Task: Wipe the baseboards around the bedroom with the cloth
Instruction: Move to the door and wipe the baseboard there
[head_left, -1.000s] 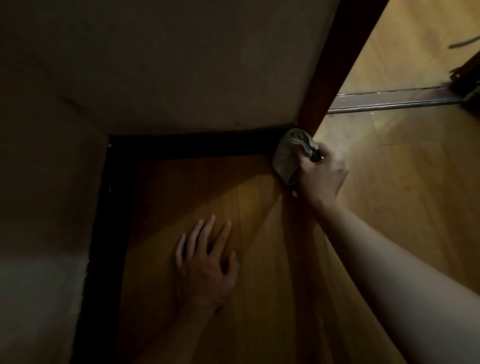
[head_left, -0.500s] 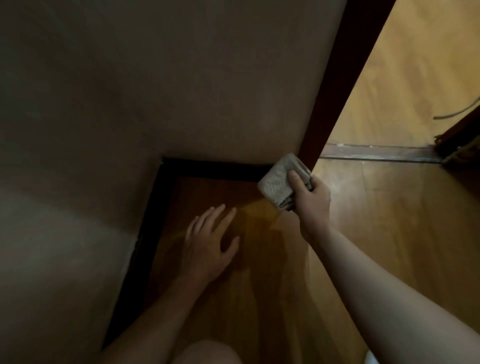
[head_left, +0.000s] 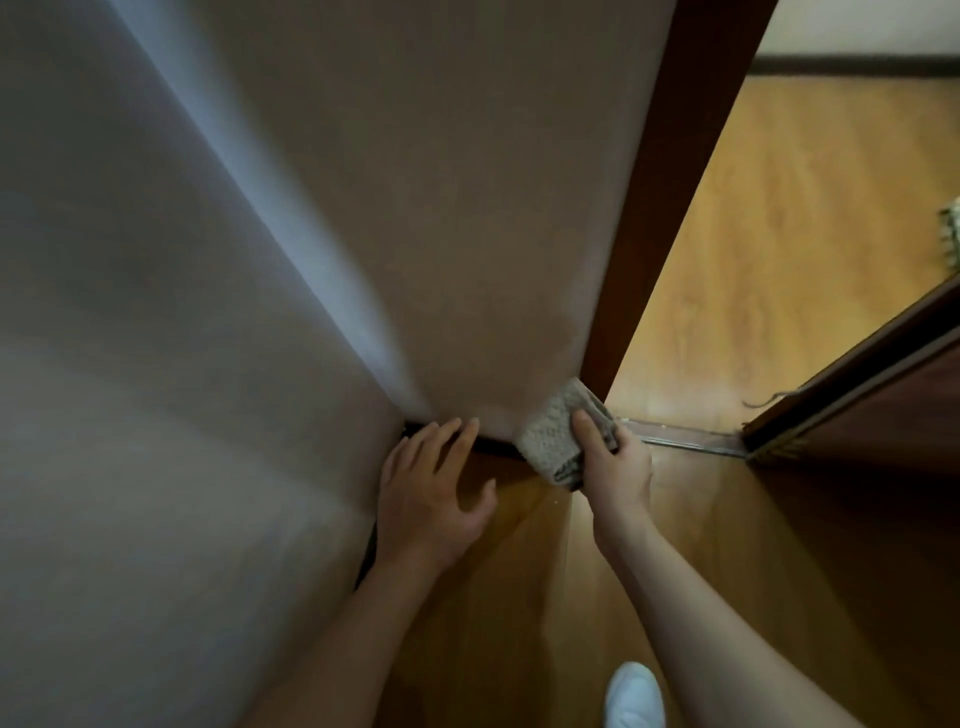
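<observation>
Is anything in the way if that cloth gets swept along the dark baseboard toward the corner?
Yes, the left hand: its spread fingers lie over the baseboard near the corner, left of the cloth that the right hand holds. Only a short dark strip shows bare between them.

The cloth (head_left: 550, 434) is a greyish, nubbly rag folded into a thick pad, just right of the frame's centre; my right hand (head_left: 615, 467) grips it along its right edge, holding it at the foot of the wall; the baseboard (head_left: 496, 447) is a dark, narrow strip running left from under the cloth towards the corner; another dark stretch crosses the upper right.
</observation>
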